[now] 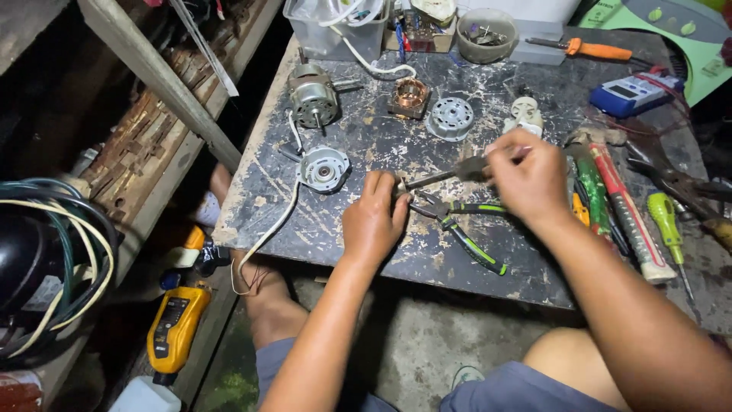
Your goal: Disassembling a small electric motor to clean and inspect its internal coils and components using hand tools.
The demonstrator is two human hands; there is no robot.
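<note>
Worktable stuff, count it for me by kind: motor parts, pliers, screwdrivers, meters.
Motor parts: 4
Pliers: 3
Screwdrivers: 2
Meters: 1
Total: 10

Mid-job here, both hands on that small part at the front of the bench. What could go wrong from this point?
1. The right hand drives a metal tool toward the left hand; a slip could jab the fingers.
2. The green-handled pliers lie right under the work and may get knocked off the bench edge.
3. The white cord dangles over the edge and could snag a knee.
</note>
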